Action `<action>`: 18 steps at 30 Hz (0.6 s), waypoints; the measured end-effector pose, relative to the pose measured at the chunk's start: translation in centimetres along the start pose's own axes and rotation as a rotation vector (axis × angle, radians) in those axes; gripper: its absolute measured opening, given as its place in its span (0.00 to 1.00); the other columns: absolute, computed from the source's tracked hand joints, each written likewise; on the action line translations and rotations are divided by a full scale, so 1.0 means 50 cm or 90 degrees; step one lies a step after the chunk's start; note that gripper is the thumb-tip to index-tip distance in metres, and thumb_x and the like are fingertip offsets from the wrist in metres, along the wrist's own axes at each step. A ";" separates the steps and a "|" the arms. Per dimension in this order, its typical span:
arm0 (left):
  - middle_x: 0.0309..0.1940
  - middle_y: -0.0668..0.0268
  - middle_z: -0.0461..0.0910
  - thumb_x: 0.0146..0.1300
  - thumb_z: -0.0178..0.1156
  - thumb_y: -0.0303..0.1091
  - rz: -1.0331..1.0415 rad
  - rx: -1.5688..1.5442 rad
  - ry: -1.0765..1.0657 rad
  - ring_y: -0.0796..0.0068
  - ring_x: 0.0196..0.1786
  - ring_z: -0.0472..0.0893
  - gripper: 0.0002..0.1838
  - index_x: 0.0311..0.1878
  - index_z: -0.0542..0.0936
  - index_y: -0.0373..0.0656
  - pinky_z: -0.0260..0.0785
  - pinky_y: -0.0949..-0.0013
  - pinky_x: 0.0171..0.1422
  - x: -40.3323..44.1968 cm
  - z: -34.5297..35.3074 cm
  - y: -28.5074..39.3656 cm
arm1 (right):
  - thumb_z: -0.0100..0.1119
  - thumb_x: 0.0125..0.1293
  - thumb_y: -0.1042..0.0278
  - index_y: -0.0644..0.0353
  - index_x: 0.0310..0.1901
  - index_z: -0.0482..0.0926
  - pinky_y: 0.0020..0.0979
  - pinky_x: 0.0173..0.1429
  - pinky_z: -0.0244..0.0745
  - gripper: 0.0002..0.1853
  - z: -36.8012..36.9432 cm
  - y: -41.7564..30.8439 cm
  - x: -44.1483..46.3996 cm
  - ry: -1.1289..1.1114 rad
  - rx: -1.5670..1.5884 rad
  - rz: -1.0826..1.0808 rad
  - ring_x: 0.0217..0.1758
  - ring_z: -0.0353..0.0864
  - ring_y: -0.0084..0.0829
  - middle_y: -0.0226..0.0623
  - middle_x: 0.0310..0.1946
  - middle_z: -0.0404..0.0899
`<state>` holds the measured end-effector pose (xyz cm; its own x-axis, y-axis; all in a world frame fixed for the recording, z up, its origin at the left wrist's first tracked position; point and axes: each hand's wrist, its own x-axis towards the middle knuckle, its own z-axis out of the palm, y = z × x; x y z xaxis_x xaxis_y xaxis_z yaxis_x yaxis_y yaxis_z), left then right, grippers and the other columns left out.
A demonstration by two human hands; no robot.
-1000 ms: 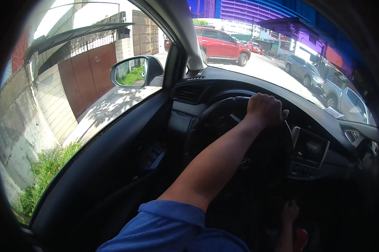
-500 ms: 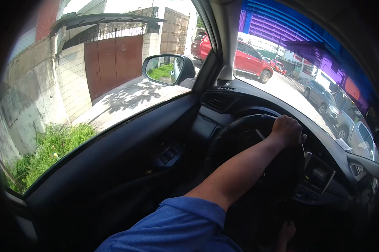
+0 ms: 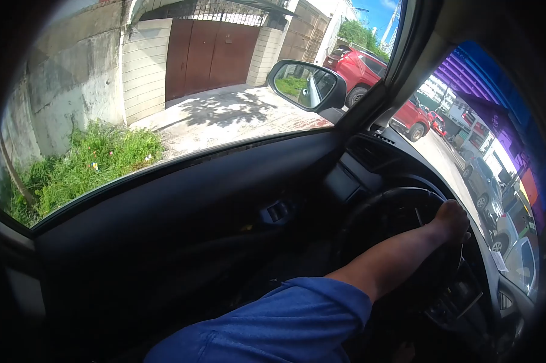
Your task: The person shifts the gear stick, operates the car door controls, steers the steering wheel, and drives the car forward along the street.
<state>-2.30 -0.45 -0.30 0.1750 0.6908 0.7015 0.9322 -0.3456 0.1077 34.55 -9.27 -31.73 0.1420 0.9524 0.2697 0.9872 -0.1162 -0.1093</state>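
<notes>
My left hand (image 3: 451, 222), at the end of a blue sleeve, is closed around the upper right of the black steering wheel (image 3: 370, 204). Low in the dark, near the bottom edge, a small part of my right hand (image 3: 405, 351) shows; its fingers and anything in them cannot be made out. Right of the wheel is the dashboard screen (image 3: 463, 297), partly behind the rim. Window switches (image 3: 279, 212) sit on the dark door panel, left of the wheel.
Outside the side window stand a side mirror (image 3: 306, 86), a brown gate (image 3: 209, 59), a concrete wall (image 3: 73, 78) and green weeds (image 3: 104, 157). A red car (image 3: 354, 68) is ahead, and grey vehicles (image 3: 483, 181) line the right.
The view has swung left, so the wheel and my left hand appear further right and lower. My left hand has stayed on the rim. My right hand has nearly dropped out of view.
</notes>
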 end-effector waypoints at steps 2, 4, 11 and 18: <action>0.35 0.62 0.90 0.66 0.58 0.62 -0.001 0.002 0.001 0.64 0.44 0.89 0.26 0.35 0.91 0.48 0.75 0.59 0.54 0.003 0.005 0.000 | 0.49 0.78 0.48 0.60 0.60 0.85 0.51 0.62 0.78 0.26 -0.014 -0.012 -0.005 -0.014 0.037 0.024 0.60 0.84 0.55 0.51 0.59 0.84; 0.35 0.63 0.90 0.66 0.58 0.62 0.000 0.001 0.001 0.64 0.44 0.89 0.26 0.35 0.91 0.48 0.75 0.59 0.54 0.004 0.006 -0.003 | 0.50 0.78 0.49 0.59 0.61 0.84 0.51 0.63 0.78 0.25 -0.021 -0.021 -0.006 -0.026 0.064 0.049 0.61 0.83 0.54 0.51 0.59 0.84; 0.35 0.62 0.90 0.66 0.58 0.61 -0.004 -0.007 -0.020 0.64 0.44 0.89 0.26 0.34 0.91 0.48 0.74 0.59 0.54 0.004 0.002 -0.001 | 0.55 0.74 0.48 0.58 0.61 0.84 0.50 0.62 0.79 0.25 0.003 0.013 0.006 -0.008 0.061 -0.017 0.59 0.84 0.54 0.50 0.58 0.85; 0.35 0.62 0.90 0.67 0.57 0.61 -0.002 0.010 -0.035 0.63 0.45 0.89 0.26 0.35 0.91 0.48 0.75 0.60 0.55 0.007 0.001 0.000 | 0.57 0.72 0.48 0.57 0.56 0.86 0.52 0.57 0.81 0.23 0.047 0.040 0.019 0.056 0.062 -0.002 0.54 0.86 0.54 0.50 0.53 0.86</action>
<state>-2.22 -0.18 -0.10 0.1893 0.7261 0.6610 0.9374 -0.3340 0.0984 36.48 -7.95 -33.94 0.1496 0.9241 0.3517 0.9763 -0.0819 -0.2001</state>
